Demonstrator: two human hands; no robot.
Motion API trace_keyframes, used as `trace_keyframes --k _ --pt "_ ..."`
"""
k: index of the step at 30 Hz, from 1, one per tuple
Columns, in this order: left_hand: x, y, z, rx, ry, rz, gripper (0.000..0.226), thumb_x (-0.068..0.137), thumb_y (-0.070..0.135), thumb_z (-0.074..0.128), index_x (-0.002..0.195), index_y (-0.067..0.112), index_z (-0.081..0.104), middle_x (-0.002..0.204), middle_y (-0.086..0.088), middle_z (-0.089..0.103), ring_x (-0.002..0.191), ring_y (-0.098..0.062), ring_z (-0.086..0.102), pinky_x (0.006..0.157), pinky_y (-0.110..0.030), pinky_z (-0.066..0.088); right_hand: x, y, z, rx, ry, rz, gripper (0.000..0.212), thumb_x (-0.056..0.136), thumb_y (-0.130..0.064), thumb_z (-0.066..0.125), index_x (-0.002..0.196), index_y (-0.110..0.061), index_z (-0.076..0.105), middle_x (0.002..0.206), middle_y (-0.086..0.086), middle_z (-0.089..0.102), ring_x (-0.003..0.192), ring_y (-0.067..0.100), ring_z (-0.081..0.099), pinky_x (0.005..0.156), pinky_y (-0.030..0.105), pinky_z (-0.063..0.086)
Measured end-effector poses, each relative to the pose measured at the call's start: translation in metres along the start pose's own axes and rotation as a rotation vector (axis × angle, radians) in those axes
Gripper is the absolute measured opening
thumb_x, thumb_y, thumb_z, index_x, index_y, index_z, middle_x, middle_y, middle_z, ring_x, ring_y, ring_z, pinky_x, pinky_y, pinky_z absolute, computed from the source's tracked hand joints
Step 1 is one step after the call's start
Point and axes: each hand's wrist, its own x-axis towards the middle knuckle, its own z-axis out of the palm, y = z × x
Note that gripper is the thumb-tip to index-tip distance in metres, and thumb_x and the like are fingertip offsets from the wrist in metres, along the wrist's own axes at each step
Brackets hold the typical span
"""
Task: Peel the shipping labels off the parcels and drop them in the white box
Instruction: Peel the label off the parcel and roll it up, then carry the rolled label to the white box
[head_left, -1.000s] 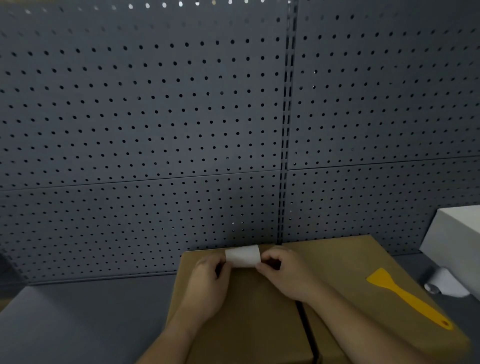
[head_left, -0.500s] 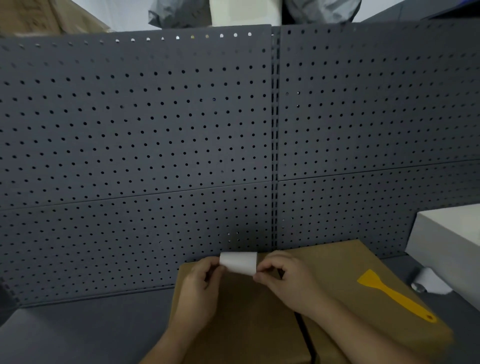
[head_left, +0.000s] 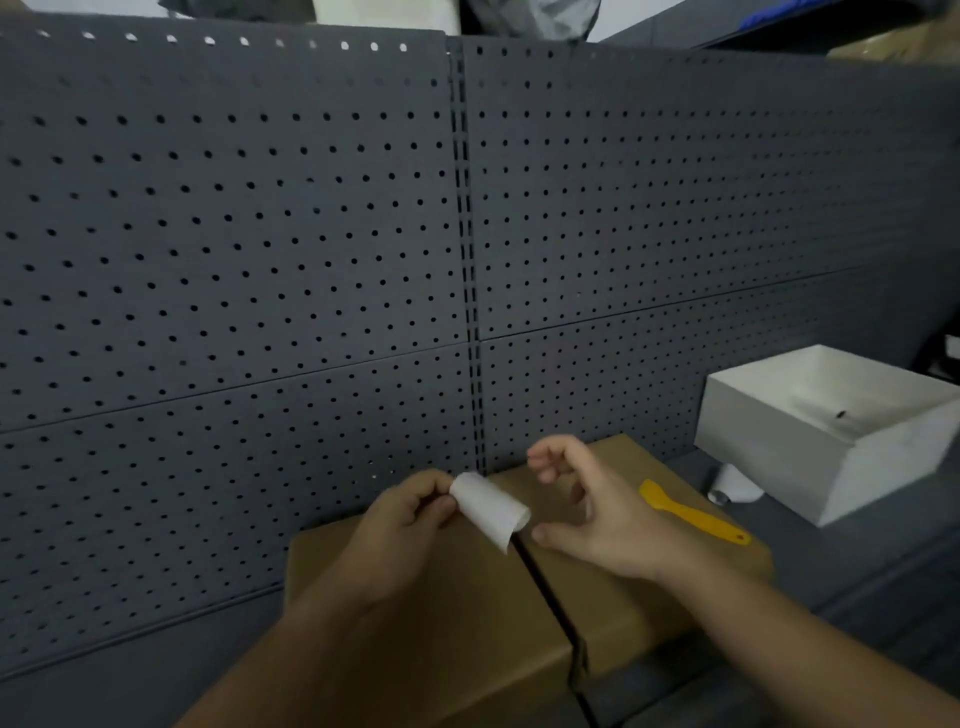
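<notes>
The label (head_left: 491, 506) looks like thin white paper, matt and curled. The parcels (head_left: 467, 613) are brown cardboard, smooth and dull. The scraper (head_left: 691, 512) at 3 o'clock looks like yellow plastic. The white box (head_left: 779, 447) has smooth matt walls. The pegboard (head_left: 234, 260) is dark grey, matt.

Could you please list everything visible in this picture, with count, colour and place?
label: one, white, curled, pinched in the left hand above the parcels.
parcels: two, brown cardboard, side by side in front of the person.
scraper: one, yellow, lying on the right parcel.
white box: one, open, right of the parcels.
white scrap: one, on the surface beside the white box.
pegboard: grey, wall behind the parcels.
left hand: pinches the label.
right hand: open, holding nothing, beside the label.
</notes>
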Motion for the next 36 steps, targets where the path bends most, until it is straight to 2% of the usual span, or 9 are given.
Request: trace_keyframes --k 4,6,10,15,22,26,29,33,36 --pt "0.013 0.006 0.013 -0.018 -0.156 0.068 0.025 0.102 0.007 0.051 0.095 0.023 0.068 0.093 0.011 0.069 0.086 0.000 0.063 0.078 -0.011 0.048 -0.007 -0.004 -0.021 -0.105 -0.126 0.034 0.083 0.078 -0.017 0.082 0.144 -0.042 0.039 0.138 -0.020 0.041 0.127 -0.008 0.038 0.090 0.000 0.033" --pt "0.019 0.008 0.021 -0.030 -0.253 0.100 0.023 0.102 0.007 0.051 0.095 0.022 0.067 0.093 0.010 0.070 0.090 -0.002 0.065 0.080 -0.016 0.050 -0.012 -0.007 -0.029 -0.132 -0.171 0.063 0.092 0.077 -0.022 0.083 0.147 -0.051 0.032 0.145 -0.025 0.035 0.132 -0.010 0.034 0.099 0.005 0.032" --pt "0.031 0.011 0.038 -0.070 -0.367 0.090 0.024 0.103 0.010 0.050 0.098 0.024 0.068 0.103 0.001 0.071 0.101 -0.012 0.068 0.093 -0.031 0.055 -0.019 0.000 -0.035 -0.178 -0.201 0.088 0.101 0.068 -0.033 0.089 0.149 -0.052 0.030 0.151 -0.026 0.031 0.139 -0.006 0.031 0.115 0.024 0.031" --pt "0.048 0.019 0.061 -0.065 -0.420 0.100 0.024 0.103 0.010 0.048 0.099 0.023 0.069 0.098 0.005 0.070 0.095 -0.011 0.066 0.088 -0.028 0.052 -0.029 0.019 -0.046 -0.200 -0.138 0.124 0.092 0.063 -0.037 0.091 0.140 -0.052 0.042 0.137 -0.029 0.041 0.128 -0.007 0.039 0.107 0.025 0.037" --pt "0.083 0.031 0.105 -0.050 -0.401 0.136 0.017 0.102 0.010 0.053 0.101 0.017 0.069 0.098 -0.006 0.071 0.095 -0.023 0.067 0.089 -0.038 0.056 -0.044 0.064 -0.072 -0.084 -0.063 0.158 0.085 0.058 -0.043 0.093 0.130 -0.048 0.048 0.129 -0.030 0.048 0.124 -0.011 0.044 0.111 0.029 0.041" --pt "0.110 0.047 0.142 -0.075 -0.330 0.124 0.020 0.101 0.015 0.054 0.110 0.028 0.065 0.100 0.001 0.069 0.093 -0.012 0.067 0.088 -0.029 0.055 -0.053 0.095 -0.105 0.019 -0.031 0.177 0.082 0.059 -0.040 0.095 0.126 -0.047 0.049 0.130 -0.025 0.051 0.125 -0.009 0.048 0.111 0.029 0.043" --pt "0.137 0.062 0.174 -0.040 -0.305 0.118 0.020 0.102 0.020 0.055 0.113 0.034 0.064 0.104 0.006 0.067 0.097 -0.006 0.065 0.087 -0.026 0.055 -0.062 0.123 -0.139 0.024 -0.007 0.178 0.078 0.060 -0.039 0.095 0.123 -0.046 0.049 0.122 -0.023 0.054 0.117 -0.006 0.051 0.102 0.023 0.046" --pt "0.178 0.078 0.221 0.146 -0.333 0.125 0.025 0.097 0.020 0.061 0.117 0.035 0.063 0.109 0.014 0.063 0.101 0.001 0.060 0.086 -0.018 0.051 -0.069 0.166 -0.184 0.016 0.010 0.185 0.080 0.059 -0.045 0.094 0.124 -0.047 0.048 0.119 -0.025 0.053 0.113 -0.006 0.051 0.095 0.022 0.046" --pt "0.204 0.086 0.254 0.325 -0.382 0.115 0.036 0.095 0.018 0.064 0.128 0.031 0.059 0.116 0.014 0.058 0.106 0.000 0.055 0.092 -0.019 0.049 -0.073 0.199 -0.207 0.051 0.008 0.207 0.082 0.058 -0.049 0.093 0.125 -0.046 0.048 0.120 -0.022 0.056 0.116 0.000 0.053 0.099 0.031 0.047"
